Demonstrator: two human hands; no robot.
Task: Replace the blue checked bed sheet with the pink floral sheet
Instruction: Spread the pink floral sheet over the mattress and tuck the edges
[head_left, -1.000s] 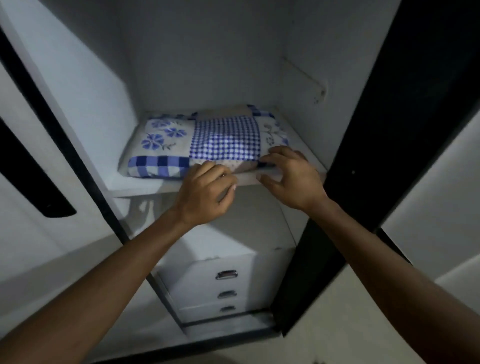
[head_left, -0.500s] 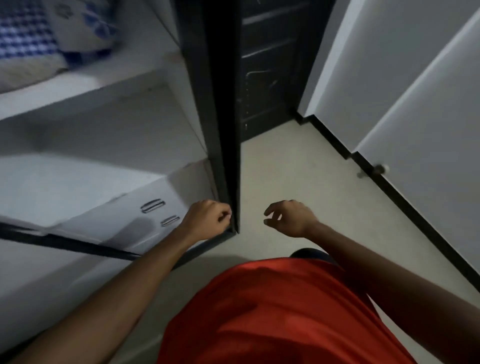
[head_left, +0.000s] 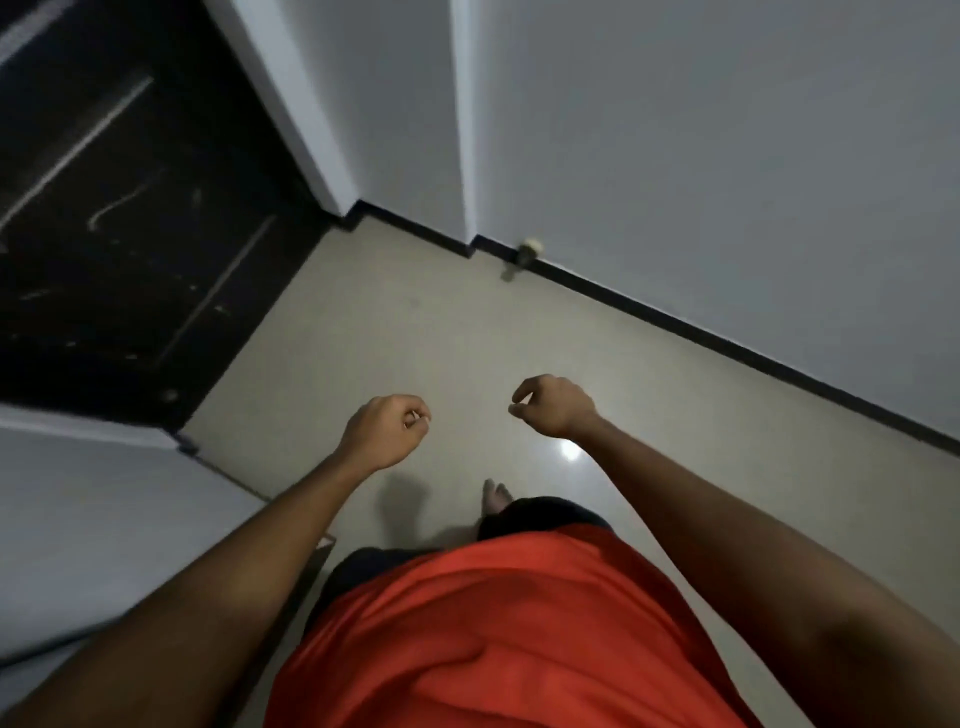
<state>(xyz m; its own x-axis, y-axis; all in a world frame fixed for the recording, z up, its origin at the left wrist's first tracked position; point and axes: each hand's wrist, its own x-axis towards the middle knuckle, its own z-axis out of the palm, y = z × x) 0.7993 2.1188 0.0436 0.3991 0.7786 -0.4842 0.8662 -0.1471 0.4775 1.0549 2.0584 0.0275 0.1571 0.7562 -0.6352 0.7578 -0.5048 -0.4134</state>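
Observation:
Neither the blue checked sheet nor the pink floral sheet is in view. My left hand (head_left: 384, 431) hangs in front of me over the floor with its fingers loosely curled, holding nothing. My right hand (head_left: 553, 405) is level with it, a little to the right, also loosely curled and holding nothing. The two hands are apart and touch nothing.
Beige tiled floor (head_left: 415, 338) stretches ahead. A dark door (head_left: 104, 234) stands at the left and a white wardrobe panel (head_left: 78, 519) at the lower left. White walls (head_left: 727, 182) with a black skirting and a small door stop (head_left: 530, 249) run along the right. My bare foot (head_left: 493, 499) shows below my red shirt.
My hands let go of the folded blue checked sheet on the wardrobe shelf and dropped. My view has swung right, away from the wardrobe, onto the floor and walls.

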